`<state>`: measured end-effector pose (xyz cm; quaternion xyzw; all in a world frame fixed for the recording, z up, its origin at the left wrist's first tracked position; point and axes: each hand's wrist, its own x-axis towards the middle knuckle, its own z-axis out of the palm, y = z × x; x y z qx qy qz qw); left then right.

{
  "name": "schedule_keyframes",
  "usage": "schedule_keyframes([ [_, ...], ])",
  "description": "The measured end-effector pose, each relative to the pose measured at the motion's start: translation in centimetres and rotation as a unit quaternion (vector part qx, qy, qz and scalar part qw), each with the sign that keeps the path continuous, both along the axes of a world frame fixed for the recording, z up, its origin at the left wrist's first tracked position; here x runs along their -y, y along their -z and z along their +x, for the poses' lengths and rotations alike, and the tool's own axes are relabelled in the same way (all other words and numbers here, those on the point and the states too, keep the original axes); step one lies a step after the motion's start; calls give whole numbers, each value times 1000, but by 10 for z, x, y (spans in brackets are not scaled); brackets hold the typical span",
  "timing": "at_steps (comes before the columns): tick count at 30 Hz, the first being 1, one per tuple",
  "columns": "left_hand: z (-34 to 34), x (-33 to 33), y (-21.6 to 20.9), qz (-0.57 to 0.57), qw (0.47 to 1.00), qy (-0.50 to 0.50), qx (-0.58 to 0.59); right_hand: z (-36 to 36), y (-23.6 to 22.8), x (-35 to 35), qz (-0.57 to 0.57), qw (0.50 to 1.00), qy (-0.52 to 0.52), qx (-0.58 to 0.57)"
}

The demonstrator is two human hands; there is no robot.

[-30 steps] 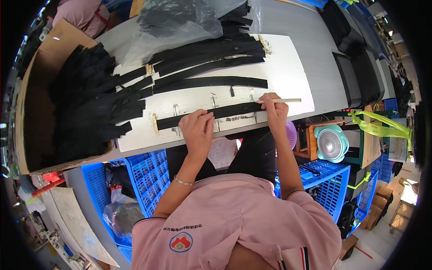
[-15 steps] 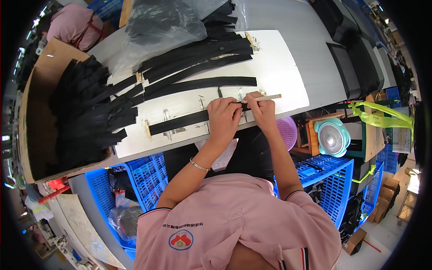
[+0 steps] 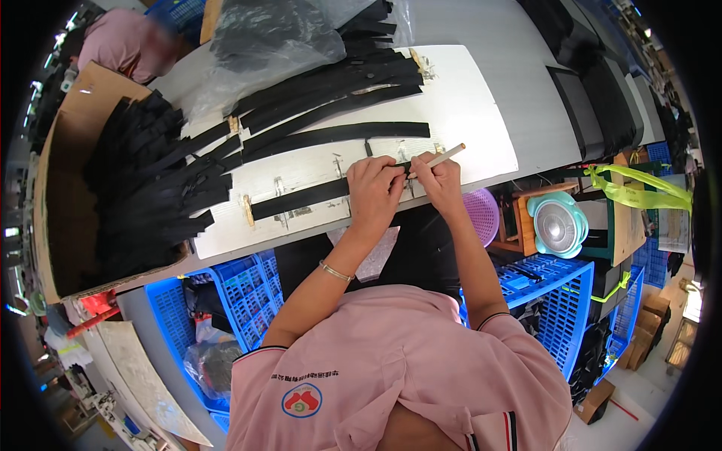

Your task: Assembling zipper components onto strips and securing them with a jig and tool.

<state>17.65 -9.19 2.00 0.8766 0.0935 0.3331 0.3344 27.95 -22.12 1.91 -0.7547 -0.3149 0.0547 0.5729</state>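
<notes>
A black fabric strip (image 3: pixel 301 197) lies along the near edge of a marked white board (image 3: pixel 481 113). My left hand (image 3: pixel 372 192) presses down on the strip near its right end, fingers bent and close together. Pinched in my right hand (image 3: pixel 440 180) is a slim pale pencil (image 3: pixel 448 155), tilted with its rear end up to the right and its tip at the strip's end, close to my left fingertips. Farther up the board another black strip (image 3: pixel 346 135) lies loose, beyond my hands.
A pile of black strips (image 3: pixel 323 86) covers the board's far part, beside a clear plastic bag (image 3: pixel 271 45). An open cardboard box (image 3: pixel 56 173) full of strips stands at left. Blue crates (image 3: pixel 556 301), a purple basket (image 3: pixel 481 216) and a teal fan (image 3: pixel 556 225) are below the table's edge.
The pencil has tipped more upright, its rear end rising and shifting slightly left. My left hand stays on the strip in nearly the same place.
</notes>
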Motion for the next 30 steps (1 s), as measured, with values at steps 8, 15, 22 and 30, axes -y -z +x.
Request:
schedule_keyframes([
  [8,-24,6,-9,73,996,-29,-44,-2,1,8,-3,997,17,-79],
  [15,-25,-21,1,64,990,-9,-128,-9,5,8,75,989,90,-86],
  [22,12,-69,4,4,997,15,-77,-12,0,-1,84,986,112,-94],
  [30,-110,-156,-5,122,968,-175,-134,-11,-4,0,65,987,103,-102],
])
